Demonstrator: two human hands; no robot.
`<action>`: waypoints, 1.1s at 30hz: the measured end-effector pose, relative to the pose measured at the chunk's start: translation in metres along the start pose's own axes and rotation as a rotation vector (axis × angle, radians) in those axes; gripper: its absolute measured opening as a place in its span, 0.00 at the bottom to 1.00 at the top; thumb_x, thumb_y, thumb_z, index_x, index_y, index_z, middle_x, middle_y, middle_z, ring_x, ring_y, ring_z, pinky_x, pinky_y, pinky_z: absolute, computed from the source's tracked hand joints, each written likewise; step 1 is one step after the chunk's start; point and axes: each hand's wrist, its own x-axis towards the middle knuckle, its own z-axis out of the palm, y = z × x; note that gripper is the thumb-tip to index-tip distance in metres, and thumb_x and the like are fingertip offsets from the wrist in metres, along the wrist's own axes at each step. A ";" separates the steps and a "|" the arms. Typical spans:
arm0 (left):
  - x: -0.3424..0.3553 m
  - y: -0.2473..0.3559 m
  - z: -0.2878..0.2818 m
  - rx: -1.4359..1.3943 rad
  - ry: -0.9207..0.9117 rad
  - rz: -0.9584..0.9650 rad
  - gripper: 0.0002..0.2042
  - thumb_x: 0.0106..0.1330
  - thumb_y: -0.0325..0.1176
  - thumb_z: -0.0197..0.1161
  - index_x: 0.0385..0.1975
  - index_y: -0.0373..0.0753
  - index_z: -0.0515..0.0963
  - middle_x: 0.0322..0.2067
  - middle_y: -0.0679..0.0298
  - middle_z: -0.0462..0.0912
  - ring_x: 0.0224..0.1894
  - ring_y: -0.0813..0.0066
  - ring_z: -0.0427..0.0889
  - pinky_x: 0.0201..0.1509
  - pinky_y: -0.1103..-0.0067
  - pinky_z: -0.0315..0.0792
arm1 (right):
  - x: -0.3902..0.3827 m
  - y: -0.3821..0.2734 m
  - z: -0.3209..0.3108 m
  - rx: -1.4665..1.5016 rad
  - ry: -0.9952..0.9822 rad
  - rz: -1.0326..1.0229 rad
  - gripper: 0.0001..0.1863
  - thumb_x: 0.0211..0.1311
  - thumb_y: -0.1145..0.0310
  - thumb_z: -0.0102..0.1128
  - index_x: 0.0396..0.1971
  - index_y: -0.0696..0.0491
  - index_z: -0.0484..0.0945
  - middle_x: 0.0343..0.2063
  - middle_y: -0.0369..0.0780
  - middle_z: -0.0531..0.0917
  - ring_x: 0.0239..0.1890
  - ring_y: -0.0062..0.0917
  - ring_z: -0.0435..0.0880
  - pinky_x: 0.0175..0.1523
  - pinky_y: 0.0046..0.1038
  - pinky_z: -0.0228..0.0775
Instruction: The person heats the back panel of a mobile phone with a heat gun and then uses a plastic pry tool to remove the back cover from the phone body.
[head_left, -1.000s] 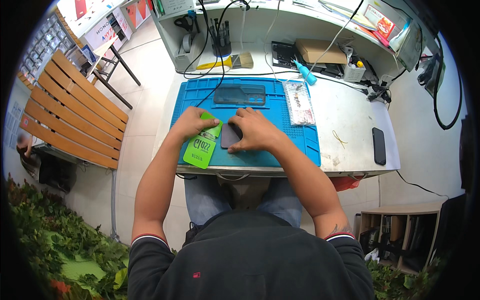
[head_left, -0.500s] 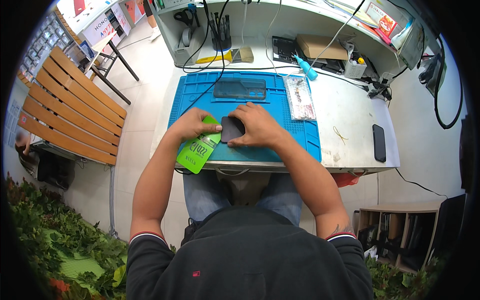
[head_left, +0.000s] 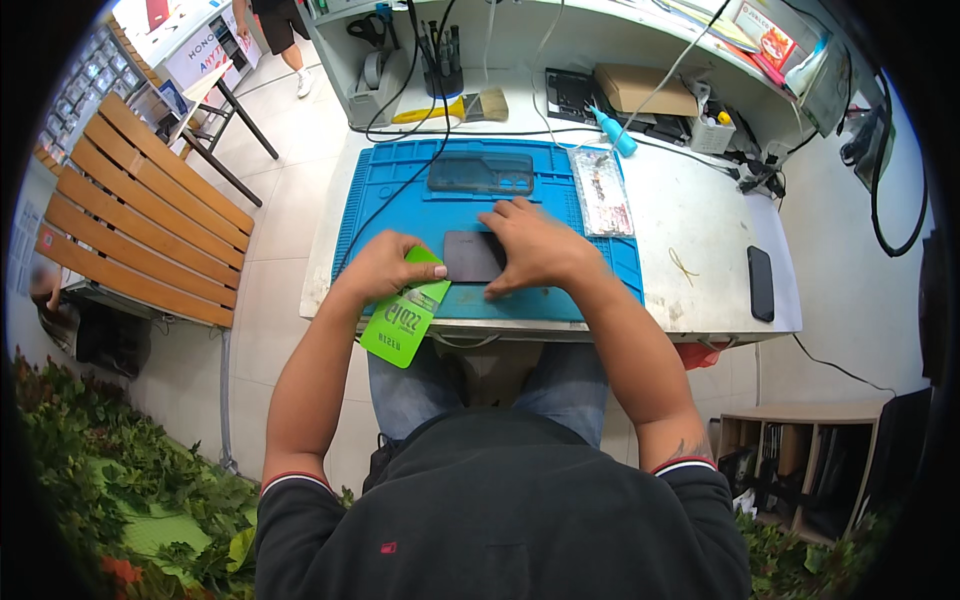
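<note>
Pinched in my left hand is a bright green printed card, tilted and reaching past the bench's front edge. Its upper corner meets the left end of a dark grey phone, which lies flat on the blue work mat. My right hand arches over the phone's right end, thumb and fingers apart and slightly blurred. Its fingertips sit just outside the phone's long edges. The palm hides that end of the phone. Beyond my hands, a clear dark phone case rests on the mat.
A clear packet of small parts lies on the mat's right side. Behind are a yellow-handled brush and a blue bottle. Another black phone lies at right. A black cable crosses the mat. A person stands far off.
My right hand has shifted right and loosened from the phone, baring more of it. My left hand and the green card have moved slightly down. A person has come further into view at top left.
</note>
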 end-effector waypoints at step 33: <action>-0.004 0.006 -0.003 -0.048 0.208 0.101 0.29 0.69 0.56 0.81 0.45 0.31 0.82 0.33 0.57 0.90 0.32 0.70 0.87 0.41 0.71 0.81 | 0.000 0.003 0.019 0.395 0.247 0.139 0.47 0.46 0.51 0.87 0.64 0.57 0.74 0.48 0.55 0.88 0.51 0.50 0.90 0.59 0.44 0.82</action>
